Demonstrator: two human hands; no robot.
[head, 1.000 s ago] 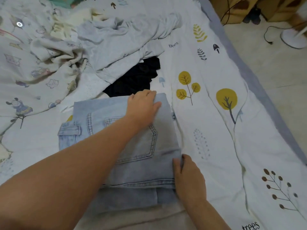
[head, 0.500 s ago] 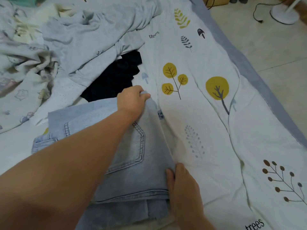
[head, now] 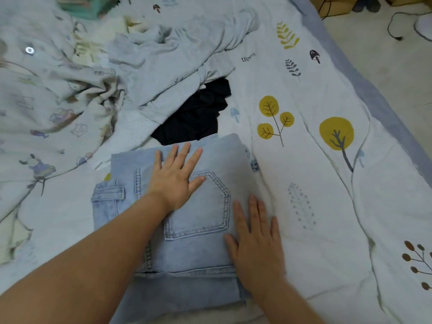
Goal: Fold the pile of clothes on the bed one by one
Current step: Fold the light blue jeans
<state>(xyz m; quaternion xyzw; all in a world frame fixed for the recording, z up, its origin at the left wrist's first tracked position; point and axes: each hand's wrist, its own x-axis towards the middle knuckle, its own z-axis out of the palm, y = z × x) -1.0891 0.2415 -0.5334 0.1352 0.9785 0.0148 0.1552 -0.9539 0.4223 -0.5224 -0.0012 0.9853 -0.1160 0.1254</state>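
Nearest the camera, the folded light-blue jeans lie on the bed, back pocket facing up and a belt loop showing at the left edge. The right hand rests flat at the jeans' right edge, fingers straight and spread, partly on the denim and partly on the bedspread, gripping nothing. The left hand lies palm-down on the upper part of the jeans, just left of the pocket, its fingers straight and fanned out, pressing the fabric and holding nothing. Just beyond the jeans' far edge sits a crumpled black garment, touching or nearly touching the denim. Behind that a rumpled pale-grey garment sprawls across the bed, and to its left lies a bunched cartoon-print fabric. The bedspread is white with yellow trees and a grey border. Beyond the right edge, the floor carries a dark cable.
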